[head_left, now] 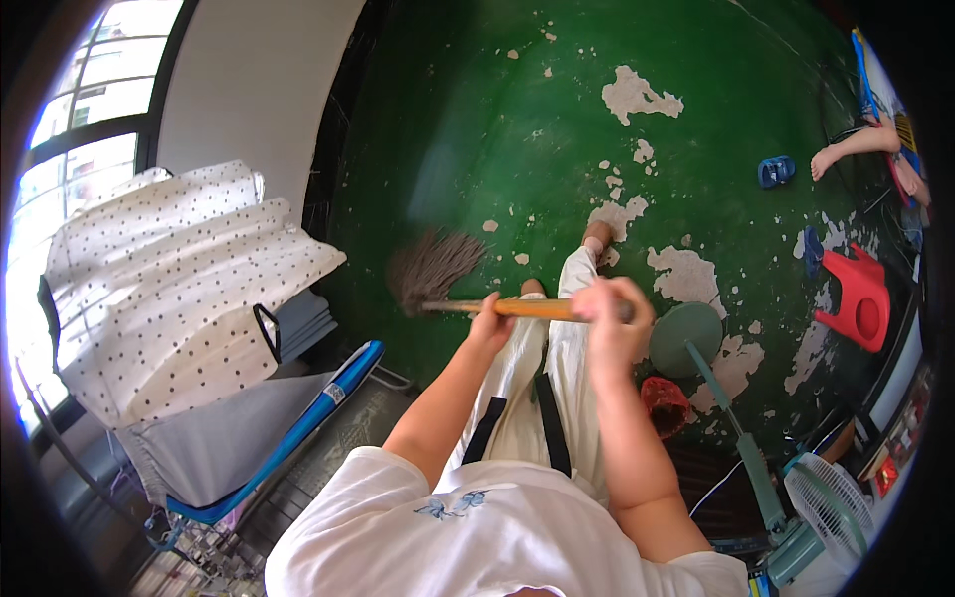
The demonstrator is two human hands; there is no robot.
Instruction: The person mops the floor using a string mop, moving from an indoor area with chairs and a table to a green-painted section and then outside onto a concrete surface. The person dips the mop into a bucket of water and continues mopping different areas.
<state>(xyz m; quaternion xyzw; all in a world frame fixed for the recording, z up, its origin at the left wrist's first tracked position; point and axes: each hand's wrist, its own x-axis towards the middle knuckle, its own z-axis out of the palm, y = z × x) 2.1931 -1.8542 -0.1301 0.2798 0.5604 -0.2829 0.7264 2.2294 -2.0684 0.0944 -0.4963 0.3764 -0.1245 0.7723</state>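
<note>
Over worn green painted floor (468, 129), centre: gripping long orange wooden mop handle (532, 308) with both hands. Left hand (489, 320) closed round shaft nearer grey string mop head (430, 267); right hand (612, 316) closed round near end. Head resting on floor, left of white-trousered legs (557, 348). Judging shaft stiff and light, strings soft and floppy, heavier if wet. Holding wide-spaced on shaft looking best for control.

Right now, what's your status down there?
Both hands, left hand and right hand, gripping mop handle. Mop head on green floor. Red stool off right.
</note>
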